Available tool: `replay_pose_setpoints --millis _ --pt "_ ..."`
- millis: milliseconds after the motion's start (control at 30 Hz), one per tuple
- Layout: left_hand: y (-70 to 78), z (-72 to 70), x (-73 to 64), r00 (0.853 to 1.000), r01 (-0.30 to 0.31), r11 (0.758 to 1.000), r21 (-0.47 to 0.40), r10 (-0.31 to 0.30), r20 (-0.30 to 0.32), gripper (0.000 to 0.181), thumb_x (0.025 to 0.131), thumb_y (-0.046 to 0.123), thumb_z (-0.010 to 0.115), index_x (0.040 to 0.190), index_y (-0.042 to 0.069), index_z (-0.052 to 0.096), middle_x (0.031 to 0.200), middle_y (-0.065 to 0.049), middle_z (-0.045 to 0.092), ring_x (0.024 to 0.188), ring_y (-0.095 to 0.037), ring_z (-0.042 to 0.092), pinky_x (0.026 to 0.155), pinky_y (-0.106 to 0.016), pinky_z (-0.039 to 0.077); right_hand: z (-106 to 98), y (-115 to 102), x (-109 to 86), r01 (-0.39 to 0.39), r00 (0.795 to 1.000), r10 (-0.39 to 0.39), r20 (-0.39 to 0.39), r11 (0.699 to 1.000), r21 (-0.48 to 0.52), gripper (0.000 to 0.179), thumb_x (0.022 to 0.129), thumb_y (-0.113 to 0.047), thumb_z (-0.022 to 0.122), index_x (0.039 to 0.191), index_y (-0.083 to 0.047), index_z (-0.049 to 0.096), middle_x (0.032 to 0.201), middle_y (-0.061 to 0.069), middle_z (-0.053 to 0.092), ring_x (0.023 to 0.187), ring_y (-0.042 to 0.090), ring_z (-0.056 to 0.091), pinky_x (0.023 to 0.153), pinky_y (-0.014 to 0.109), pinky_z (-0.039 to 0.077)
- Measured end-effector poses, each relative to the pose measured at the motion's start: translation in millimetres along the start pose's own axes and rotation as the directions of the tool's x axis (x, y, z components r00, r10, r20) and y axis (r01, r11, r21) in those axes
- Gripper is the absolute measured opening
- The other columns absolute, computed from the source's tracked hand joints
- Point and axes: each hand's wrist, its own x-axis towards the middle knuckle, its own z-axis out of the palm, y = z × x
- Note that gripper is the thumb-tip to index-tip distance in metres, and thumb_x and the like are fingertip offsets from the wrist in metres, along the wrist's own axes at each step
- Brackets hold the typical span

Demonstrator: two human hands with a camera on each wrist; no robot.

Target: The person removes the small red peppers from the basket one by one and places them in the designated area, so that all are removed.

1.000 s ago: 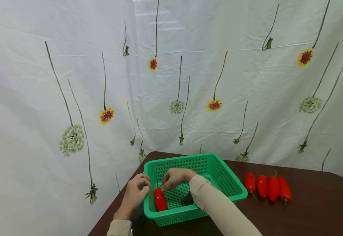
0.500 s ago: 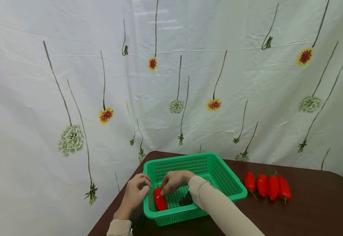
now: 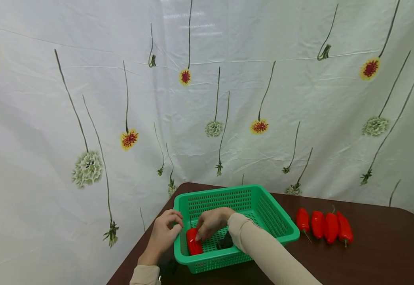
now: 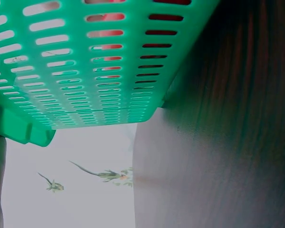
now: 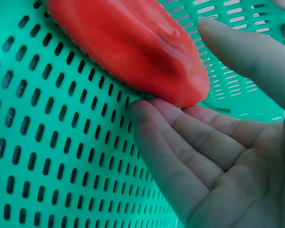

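A red pepper lies along the left side inside a green plastic basket, its thin stem toward the back. In the right wrist view my right hand has its fingers nearly straight, their tips touching the end of the pepper. The thumb stands apart from the pepper's surface. On the basket's left rim, my left hand holds the edge with curled fingers. The left wrist view shows the slotted outside wall of the basket and only a sliver of that hand at the left border.
Several red peppers lie side by side on the dark brown table, right of the basket. A white curtain with flower prints hangs behind and to the left. A dark wrist device sits under my right wrist.
My right hand's fingertips have shifted slightly from the pepper's stem end toward the near side, along its right flank. The left hand, the basket and the peppers outside have stayed in place.
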Motion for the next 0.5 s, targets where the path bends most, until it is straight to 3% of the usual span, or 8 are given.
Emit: replay_pose_setpoints --millis 200,500 --pt "-0.1 -0.2 -0.2 1.0 -0.008 1.0 0.001 0.008 -0.005 0.023 0.077 -0.008 0.06 0.067 0.011 0.067 0.093 -0.003 0.068 0.091 -0.012 0.058 0.078 -0.031 0.052 -0.2 -0.5 -0.5 0.002 1.0 -0.002 0.005 1.0 0.027 0.034 0.091 -0.01 0.07 0.121 0.001 0.06 0.109 0.01 0.068 0.1 0.022 0.069 0.097 0.043 0.054" --pt "-0.8 -0.1 0.8 1.0 -0.002 1.0 -0.015 0.002 -0.005 0.029 0.077 -0.008 0.06 0.066 0.019 0.066 0.093 0.0 0.068 0.089 -0.01 0.057 0.076 -0.029 0.052 -0.5 -2.1 -0.5 0.081 0.997 -0.08 -0.018 0.996 0.046 0.019 0.091 -0.006 0.068 0.108 -0.001 0.06 0.104 0.011 0.066 0.095 0.021 0.068 0.094 0.044 0.055"
